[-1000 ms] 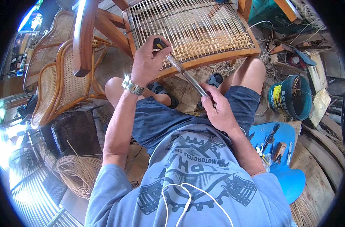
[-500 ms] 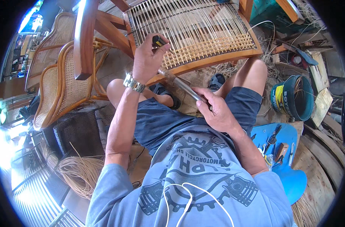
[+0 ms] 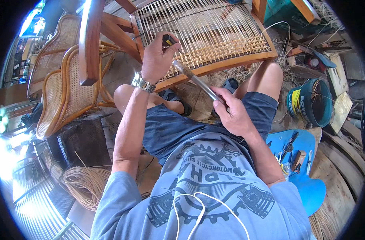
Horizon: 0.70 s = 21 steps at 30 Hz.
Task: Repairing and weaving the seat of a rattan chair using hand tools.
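Observation:
My left hand (image 3: 157, 58), with a metal watch on its wrist, is closed around a short black-and-yellow tool handle (image 3: 168, 40) at the left front corner of a chair seat. Any working end is hidden. My right hand (image 3: 235, 116) grips a metal rod (image 3: 200, 84), brownish toward its far end, which slants up close to my left hand. Before me is the chair's wooden seat frame (image 3: 214, 67). Pale cane strands (image 3: 198, 24) run across it, with a band of open cane weave (image 3: 230, 48) along the near edge.
Cane-backed chairs (image 3: 76, 78) stand at left, above a coil of cane (image 3: 86, 184). At right are a teal bucket (image 3: 300, 105) holding strands and a blue board (image 3: 310, 188) bearing small tools. Cane scraps (image 3: 284, 66) litter the floor beyond my knee.
The metal rod's far end has risen toward the tool in my left hand. My right hand has shifted slightly to the right, and my left hand slightly upward.

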Tool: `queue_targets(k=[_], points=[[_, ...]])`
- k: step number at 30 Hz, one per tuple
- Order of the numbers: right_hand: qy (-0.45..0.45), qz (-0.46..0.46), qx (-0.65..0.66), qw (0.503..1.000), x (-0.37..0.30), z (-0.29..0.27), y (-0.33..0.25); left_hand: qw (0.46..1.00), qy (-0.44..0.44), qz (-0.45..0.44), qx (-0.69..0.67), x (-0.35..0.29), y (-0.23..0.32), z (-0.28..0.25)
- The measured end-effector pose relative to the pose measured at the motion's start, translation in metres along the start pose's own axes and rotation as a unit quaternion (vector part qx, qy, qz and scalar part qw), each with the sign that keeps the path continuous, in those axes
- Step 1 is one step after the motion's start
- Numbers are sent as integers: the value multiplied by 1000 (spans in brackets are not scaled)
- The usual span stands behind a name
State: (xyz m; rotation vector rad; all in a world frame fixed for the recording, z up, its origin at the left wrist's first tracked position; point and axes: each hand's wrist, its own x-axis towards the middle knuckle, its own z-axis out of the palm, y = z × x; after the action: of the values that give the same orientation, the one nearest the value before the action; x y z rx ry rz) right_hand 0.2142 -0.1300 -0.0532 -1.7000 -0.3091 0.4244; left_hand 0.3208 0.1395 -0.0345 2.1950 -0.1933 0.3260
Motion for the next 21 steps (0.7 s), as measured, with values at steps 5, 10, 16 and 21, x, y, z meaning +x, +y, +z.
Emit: queue_targets(k=[5, 10, 16, 21], points=[[66, -14, -5, 998, 14, 18, 12, 1000, -13, -4, -21, 3, 5, 1], [-5, -20, 0, 1000, -2, 19, -6, 999, -8, -11, -42, -1, 9, -9], [-38, 2, 0, 999, 2, 18, -6, 1000, -29, -4, -2, -1, 9, -4], [-72, 6, -18, 997, 5, 16, -6, 999, -49, 0, -7, 1, 17, -7]])
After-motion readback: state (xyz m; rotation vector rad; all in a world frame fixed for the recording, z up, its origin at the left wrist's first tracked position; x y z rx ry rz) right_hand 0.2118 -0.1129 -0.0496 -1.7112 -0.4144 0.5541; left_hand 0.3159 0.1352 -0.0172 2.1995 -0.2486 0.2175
